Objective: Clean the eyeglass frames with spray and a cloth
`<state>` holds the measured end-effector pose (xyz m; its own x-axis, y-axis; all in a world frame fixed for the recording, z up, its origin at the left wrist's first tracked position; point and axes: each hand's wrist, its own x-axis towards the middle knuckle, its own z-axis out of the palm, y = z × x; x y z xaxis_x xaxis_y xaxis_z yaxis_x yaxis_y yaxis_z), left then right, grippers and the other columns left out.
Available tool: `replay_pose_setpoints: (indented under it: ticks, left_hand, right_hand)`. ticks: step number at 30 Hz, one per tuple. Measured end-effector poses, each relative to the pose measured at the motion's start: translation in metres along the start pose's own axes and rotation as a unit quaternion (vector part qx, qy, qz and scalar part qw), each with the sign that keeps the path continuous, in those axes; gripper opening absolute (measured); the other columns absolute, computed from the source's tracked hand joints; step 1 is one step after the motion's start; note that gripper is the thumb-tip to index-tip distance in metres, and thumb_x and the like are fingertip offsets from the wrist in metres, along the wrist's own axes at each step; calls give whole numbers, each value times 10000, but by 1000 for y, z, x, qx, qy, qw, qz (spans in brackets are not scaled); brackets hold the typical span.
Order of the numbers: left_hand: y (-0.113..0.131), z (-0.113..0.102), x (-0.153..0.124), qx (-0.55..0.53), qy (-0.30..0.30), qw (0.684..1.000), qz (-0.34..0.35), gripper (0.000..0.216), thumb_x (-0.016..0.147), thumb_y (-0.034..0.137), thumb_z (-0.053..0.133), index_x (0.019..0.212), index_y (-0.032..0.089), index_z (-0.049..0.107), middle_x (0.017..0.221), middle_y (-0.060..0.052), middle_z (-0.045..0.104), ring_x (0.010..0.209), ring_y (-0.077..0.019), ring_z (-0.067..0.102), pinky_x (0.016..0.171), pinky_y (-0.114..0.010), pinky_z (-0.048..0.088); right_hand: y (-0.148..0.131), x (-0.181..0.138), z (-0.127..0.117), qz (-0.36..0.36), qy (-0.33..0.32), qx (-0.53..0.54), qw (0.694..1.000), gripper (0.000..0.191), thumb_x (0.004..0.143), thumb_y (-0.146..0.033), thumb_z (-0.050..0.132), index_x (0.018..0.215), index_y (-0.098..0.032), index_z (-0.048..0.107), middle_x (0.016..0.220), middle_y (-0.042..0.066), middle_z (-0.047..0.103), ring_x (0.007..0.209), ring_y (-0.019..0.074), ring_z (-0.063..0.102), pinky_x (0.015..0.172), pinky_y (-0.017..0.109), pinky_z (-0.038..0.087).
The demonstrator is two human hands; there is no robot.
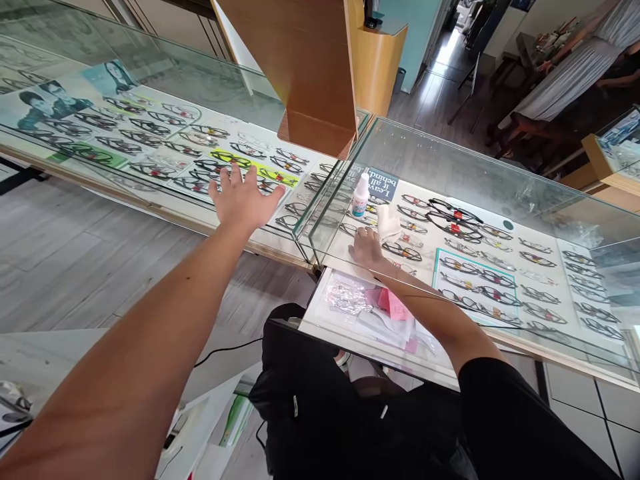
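My left hand (243, 199) is stretched out over the left glass display case (165, 73), fingers spread, palm down, holding nothing. My right hand (367, 245) rests on the glass top of the right display case (500, 167), its fingers curled down beside a white cloth (388, 221). A small white spray bottle (361, 195) stands just beyond the cloth. A pair of black-framed glasses (454, 220) with a red tag lies on the glass to the right. Rows of eyeglass frames (500, 280) fill both cases under the glass.
A wooden column (310, 73) stands between the two cases. An open drawer (320, 313) below the right case holds plastic bags and pink papers. A person in a light dress (575, 67) sits at the far right. Grey wood floor lies to the left.
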<state>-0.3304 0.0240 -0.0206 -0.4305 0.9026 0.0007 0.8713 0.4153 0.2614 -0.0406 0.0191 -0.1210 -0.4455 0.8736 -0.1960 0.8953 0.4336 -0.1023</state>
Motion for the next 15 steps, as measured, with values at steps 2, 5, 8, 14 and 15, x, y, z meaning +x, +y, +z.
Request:
replay_pose_setpoints:
  ticks: [2,5,8,14,15]
  left_hand:
    - [0,0,1,-6,-5,1000,0,1045,936,872,381,1815,323,252,1904,-39,194,1761,-413,72,1401,-660,92]
    - [0,-1,1,-1,-2,1000,-3,1074,938,875,356,1806,246,301,1898,-99,207,1761,-400,103,1403,-646,101]
    - [2,-2,1,11,3,1000,0,1093,963,863,321,1778,136,347,1889,-191,191,1755,-406,142,1393,-645,113]
    - [5,-4,1,17,3,1000,4,1062,981,836,325,1766,121,360,1885,-219,180,1749,-428,148,1376,-668,133]
    - [5,-4,1,17,2,1000,5,1068,980,839,321,1765,115,361,1883,-228,180,1748,-436,145,1372,-677,133]
  right_hand:
    - [-1,-4,-7,-6,-2,-1,1000,438,1162,-314,420,1348,-11,675,1381,244,710,1379,318,453,1168,472,442]
    - [-4,-17,-17,-21,-10,5,1000,406,1140,-311,476,1397,-72,680,1558,239,640,1508,337,424,1223,493,403]
    - [-10,-42,-23,-41,-33,17,998,396,1097,-302,550,1413,-105,684,1743,227,473,1589,375,408,1242,512,399]
    - [-20,-133,-62,-147,-141,115,972,306,1117,-427,560,1196,-217,768,1311,92,789,1147,242,726,893,339,537]
    - [-19,-148,-76,-153,-159,133,966,318,1128,-428,538,1078,-225,778,1130,68,817,987,227,735,788,332,506]
